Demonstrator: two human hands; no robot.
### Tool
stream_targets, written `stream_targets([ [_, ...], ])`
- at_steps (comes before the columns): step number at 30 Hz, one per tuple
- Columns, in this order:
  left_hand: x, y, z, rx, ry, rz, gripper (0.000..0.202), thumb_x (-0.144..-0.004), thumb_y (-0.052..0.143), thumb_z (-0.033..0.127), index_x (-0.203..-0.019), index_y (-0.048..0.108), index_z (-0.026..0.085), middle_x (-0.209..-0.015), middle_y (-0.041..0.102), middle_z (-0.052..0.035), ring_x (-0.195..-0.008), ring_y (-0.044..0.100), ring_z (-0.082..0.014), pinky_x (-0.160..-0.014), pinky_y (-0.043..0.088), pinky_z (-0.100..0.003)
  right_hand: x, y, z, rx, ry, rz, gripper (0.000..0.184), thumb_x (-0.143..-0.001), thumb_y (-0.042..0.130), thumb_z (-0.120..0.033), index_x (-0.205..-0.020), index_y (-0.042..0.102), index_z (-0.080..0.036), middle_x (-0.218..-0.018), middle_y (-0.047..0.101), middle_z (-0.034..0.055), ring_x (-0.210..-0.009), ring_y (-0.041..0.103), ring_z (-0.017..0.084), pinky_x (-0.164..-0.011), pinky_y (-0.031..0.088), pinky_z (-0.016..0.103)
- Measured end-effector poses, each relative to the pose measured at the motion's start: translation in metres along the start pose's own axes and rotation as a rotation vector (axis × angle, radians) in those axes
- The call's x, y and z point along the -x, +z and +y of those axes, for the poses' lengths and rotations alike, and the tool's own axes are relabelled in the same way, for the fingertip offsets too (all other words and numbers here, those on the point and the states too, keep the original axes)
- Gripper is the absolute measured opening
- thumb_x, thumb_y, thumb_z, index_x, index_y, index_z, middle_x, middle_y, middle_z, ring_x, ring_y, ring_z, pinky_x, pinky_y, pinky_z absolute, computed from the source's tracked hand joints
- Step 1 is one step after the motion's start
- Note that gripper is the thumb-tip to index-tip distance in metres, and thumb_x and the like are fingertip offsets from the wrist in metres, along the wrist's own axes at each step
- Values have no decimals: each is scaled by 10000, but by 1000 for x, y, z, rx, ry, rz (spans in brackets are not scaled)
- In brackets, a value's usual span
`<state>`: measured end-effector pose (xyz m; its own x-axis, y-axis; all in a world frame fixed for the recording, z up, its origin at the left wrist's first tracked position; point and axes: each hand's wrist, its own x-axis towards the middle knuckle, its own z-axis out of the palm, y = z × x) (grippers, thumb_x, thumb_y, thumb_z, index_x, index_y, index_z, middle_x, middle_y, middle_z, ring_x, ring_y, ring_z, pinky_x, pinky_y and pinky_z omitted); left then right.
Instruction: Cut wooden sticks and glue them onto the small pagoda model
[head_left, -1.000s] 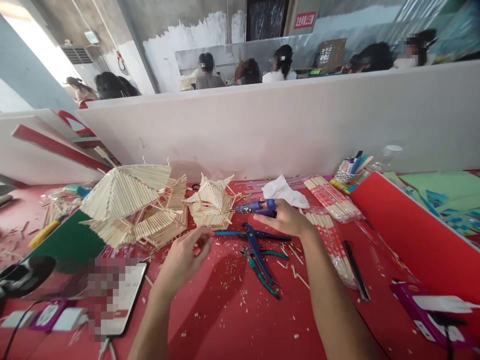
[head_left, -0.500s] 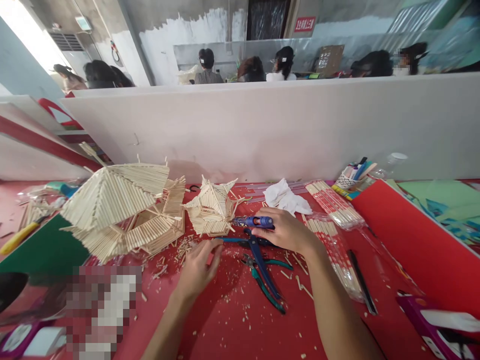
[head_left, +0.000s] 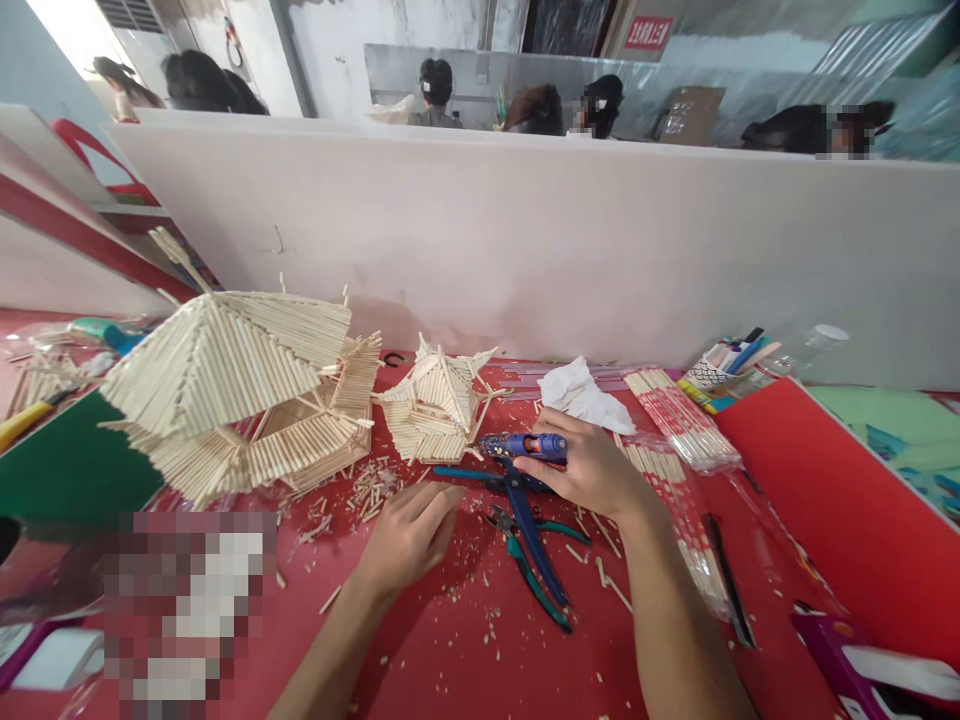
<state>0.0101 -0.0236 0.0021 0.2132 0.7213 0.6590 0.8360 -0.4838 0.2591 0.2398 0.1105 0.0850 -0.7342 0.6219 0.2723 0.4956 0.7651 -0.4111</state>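
My right hand (head_left: pixel 592 465) grips a blue glue gun (head_left: pixel 525 445), its nozzle pointing left at the small stick-built roof model (head_left: pixel 435 400). My left hand (head_left: pixel 409 535) rests palm down on the red table (head_left: pixel 480 640), fingers reaching toward scattered stick bits (head_left: pixel 367 490) below that small model; whether it pinches anything is hidden. A large stick-built pavilion (head_left: pixel 232 390) stands to the left. Blue-handled pliers (head_left: pixel 525 510) and green-handled cutters (head_left: pixel 536 575) lie crossed between my hands.
Crumpled white tissue (head_left: pixel 585 395) and packs of red-wrapped chopsticks (head_left: pixel 675 420) lie right of the models. A cup of pens (head_left: pixel 720 365) and a raised red board (head_left: pixel 825 500) sit at the right, a green mat (head_left: pixel 67 465) at the left. Beyond the white partition (head_left: pixel 525 230), several people sit.
My left hand has dropped from a raised pinch to the tabletop by the stick bits. My right hand has lowered the glue gun toward the small model. The view tilted down.
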Motion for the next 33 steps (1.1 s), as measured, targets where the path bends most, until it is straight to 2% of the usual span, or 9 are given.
stream_targets([
  [9, 1, 2, -1, 35, -13, 8, 140, -979, 504, 94, -1051, 584, 184, -737, 691, -10, -639, 654, -142, -617, 471, -244, 0, 3, 0, 26, 2, 48, 387, -982, 550, -515, -734, 497, -223, -782, 546, 12, -675, 569, 162, -623, 422, 296],
  [20, 2, 4, -3, 21, -6, -2, 104, -990, 514, 121, -1023, 584, 190, -770, 712, -20, -644, 662, -142, -637, 484, -241, -1, 6, 0, 44, -13, 73, 380, -975, 551, -504, -724, 504, -222, -753, 548, 13, -656, 552, 162, -608, 400, 295],
  [27, 2, 4, -3, 19, -13, -17, 125, -992, 493, 117, -1010, 594, 188, -770, 711, -32, -653, 670, -143, -645, 495, -241, 0, 3, -2, 25, 31, 60, 372, -966, 570, -512, -734, 538, -223, -768, 576, 25, -663, 571, 166, -614, 420, 298],
  [33, 2, 4, -4, 26, 2, -19, 95, -996, 507, 122, -1012, 576, 186, -783, 714, -26, -644, 658, -143, -628, 480, -245, 1, -2, -2, -19, 10, 14, 368, -973, 573, -504, -737, 542, -223, -772, 567, 17, -671, 560, 161, -622, 421, 296],
])
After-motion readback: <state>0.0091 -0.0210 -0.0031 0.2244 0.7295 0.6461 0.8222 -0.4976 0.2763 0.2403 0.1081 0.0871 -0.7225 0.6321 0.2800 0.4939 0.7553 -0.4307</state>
